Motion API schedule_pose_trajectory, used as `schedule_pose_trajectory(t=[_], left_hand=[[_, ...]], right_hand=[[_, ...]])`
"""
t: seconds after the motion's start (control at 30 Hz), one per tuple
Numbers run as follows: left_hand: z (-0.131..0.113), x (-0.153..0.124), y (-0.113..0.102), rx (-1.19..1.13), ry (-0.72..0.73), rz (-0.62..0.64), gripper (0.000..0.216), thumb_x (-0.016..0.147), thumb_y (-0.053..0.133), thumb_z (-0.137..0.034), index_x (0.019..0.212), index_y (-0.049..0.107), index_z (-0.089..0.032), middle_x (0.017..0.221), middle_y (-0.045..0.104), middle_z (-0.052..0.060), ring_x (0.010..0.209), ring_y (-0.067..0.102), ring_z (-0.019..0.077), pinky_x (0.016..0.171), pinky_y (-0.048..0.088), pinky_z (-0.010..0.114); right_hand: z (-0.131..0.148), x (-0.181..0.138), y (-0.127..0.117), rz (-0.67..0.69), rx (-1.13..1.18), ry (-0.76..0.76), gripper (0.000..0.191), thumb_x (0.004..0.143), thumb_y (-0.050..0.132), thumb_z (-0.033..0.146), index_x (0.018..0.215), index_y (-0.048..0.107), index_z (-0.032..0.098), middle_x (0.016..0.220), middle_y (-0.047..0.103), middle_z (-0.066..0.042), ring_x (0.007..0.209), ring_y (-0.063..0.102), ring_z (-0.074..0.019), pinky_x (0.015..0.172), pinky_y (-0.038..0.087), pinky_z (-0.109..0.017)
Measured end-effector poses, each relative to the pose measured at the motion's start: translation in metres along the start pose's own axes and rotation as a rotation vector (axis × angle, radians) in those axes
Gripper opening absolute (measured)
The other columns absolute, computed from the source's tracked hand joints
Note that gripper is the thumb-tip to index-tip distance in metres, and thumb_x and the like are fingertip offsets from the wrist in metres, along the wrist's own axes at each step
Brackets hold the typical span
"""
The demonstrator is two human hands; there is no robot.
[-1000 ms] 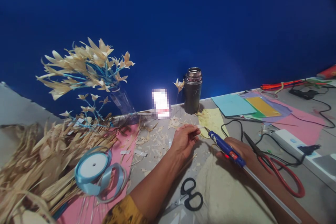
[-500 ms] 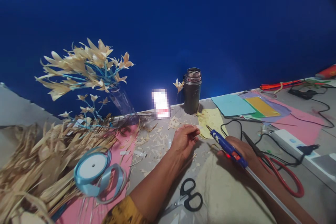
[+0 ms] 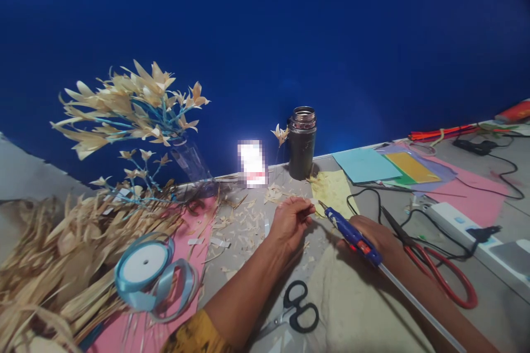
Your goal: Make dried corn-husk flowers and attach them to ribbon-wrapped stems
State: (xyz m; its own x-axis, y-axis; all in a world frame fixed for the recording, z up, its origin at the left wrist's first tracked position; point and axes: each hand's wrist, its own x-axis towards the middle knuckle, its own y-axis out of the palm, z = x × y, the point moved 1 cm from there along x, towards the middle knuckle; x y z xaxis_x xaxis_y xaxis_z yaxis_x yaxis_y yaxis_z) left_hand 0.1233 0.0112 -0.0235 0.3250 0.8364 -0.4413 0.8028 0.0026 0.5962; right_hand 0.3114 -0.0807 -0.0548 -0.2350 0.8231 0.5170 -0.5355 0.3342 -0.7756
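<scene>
Hands meet near the middle of the desk [image 3: 488,309], so I go from the big things down to them. On the left I see a wide heap of dried husk [image 3: 62,265]. Above it a bunch of husk flowers [image 3: 132,110] on blue stems leans out of a clear vase. Both are well apart from the hands, I think to leave the middle free. A blue ribbon spool [image 3: 144,267] rests on the pink sheet [image 3: 199,231] beside the heap. A dark flask [image 3: 302,143] stands at the wall edge. Red scissors [image 3: 439,276] lie just beside the right forearm and black scissors [image 3: 298,309] near the left one, within easy reach. The right hand [image 3: 375,231] is closed around a blue glue gun [image 3: 351,235]. Its nozzle points at the left hand [image 3: 290,220], and the low tilt seems to bring the tip exactly there. The left hand pinches a small pale strip [image 3: 311,202] between thumb and forefinger, the other fingers curled, just above the desk near the yellow paper [image 3: 335,190].
</scene>
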Motion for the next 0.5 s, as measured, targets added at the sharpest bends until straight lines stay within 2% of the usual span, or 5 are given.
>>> schedule_pose_trajectory(t=[0.13,0.23,0.33,0.43,0.5], left_hand=[[-0.005,-0.002,0.001,-0.011,0.023,0.000,0.015,0.069,0.072,-0.005,0.071,0.060,-0.013,0.065,0.065,0.003,0.060,0.064,0.0107,0.048,0.044,0.017],[-0.008,-0.004,0.002,-0.028,0.033,0.021,0.016,0.067,0.074,-0.006,0.071,0.059,-0.014,0.066,0.064,0.002,0.061,0.063,0.0106,0.050,0.044,0.018],[-0.008,-0.006,0.003,-0.009,0.039,0.074,0.019,0.064,0.076,-0.008,0.070,0.059,-0.014,0.066,0.065,0.002,0.062,0.064,0.0114,0.052,0.044,0.020],[-0.007,-0.007,0.003,0.088,0.108,0.105,0.021,0.062,0.079,-0.013,0.068,0.059,-0.015,0.065,0.066,0.002,0.063,0.064,0.0128,0.053,0.041,0.021],[-0.008,-0.008,0.004,0.227,0.207,0.095,0.020,0.063,0.079,-0.017,0.068,0.061,-0.016,0.063,0.067,0.003,0.062,0.063,0.0133,0.056,0.040,0.022]], right_hand=[[-0.002,0.001,0.001,0.117,-0.107,0.088,0.021,0.097,0.059,0.035,0.080,0.062,0.023,0.075,0.068,-0.004,0.073,0.065,-0.0212,0.064,0.042,-0.030],[-0.001,0.003,-0.002,0.189,-0.208,0.242,0.013,0.094,0.059,0.028,0.085,0.066,0.023,0.082,0.071,-0.006,0.079,0.066,-0.0236,0.063,0.039,-0.030],[-0.004,0.002,-0.007,0.247,-0.276,0.383,0.006,0.085,0.061,0.018,0.084,0.066,0.021,0.085,0.070,-0.008,0.081,0.066,-0.0251,0.062,0.038,-0.030],[-0.013,-0.003,-0.013,0.289,-0.163,0.326,0.024,0.075,0.061,0.010,0.094,0.069,0.020,0.095,0.072,-0.009,0.088,0.066,-0.0251,0.073,0.046,-0.031],[-0.019,-0.005,-0.020,0.283,-0.065,0.239,0.036,0.074,0.063,0.012,0.107,0.070,0.022,0.107,0.073,-0.009,0.097,0.067,-0.0261,0.082,0.050,-0.034]])
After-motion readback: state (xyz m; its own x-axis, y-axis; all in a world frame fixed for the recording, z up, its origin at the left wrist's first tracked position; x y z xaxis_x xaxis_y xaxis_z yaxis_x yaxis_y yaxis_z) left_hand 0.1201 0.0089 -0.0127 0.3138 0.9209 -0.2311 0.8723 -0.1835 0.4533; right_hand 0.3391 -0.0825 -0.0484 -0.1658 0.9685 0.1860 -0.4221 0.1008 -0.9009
